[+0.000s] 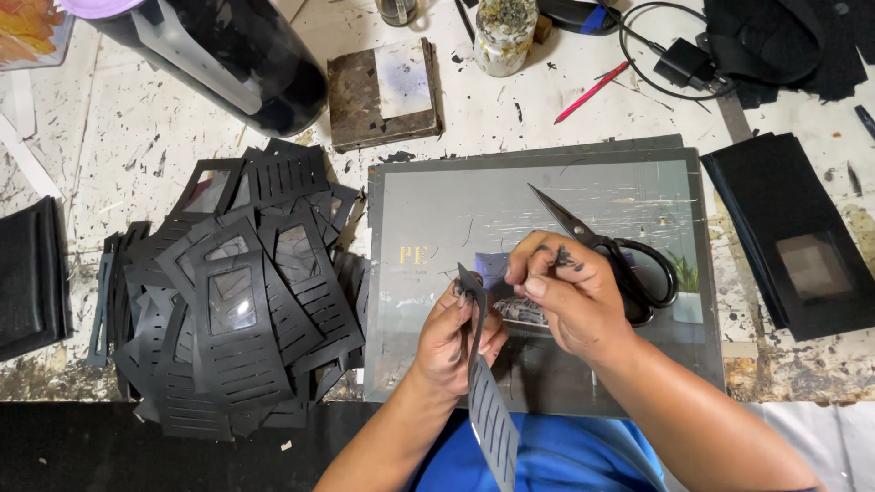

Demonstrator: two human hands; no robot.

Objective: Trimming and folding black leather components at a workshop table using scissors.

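A thin black slotted card strip (pixel 488 415) is held up on its edge.
Its top is pinched tight by the left hand (pixel 456 342); black scissors (pixel 606 251) are held closed by the right hand (pixel 570 296), just beside it.

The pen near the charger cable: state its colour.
The pen is red or pinkish red, seen best in the head view.

Left hand (pixel 453 339) raised, fingers (pixel 460 293) pinched shut. Right hand (pixel 570 296) just beside it, curled closed, knuckles up. Both forearms angled in from below, bare.
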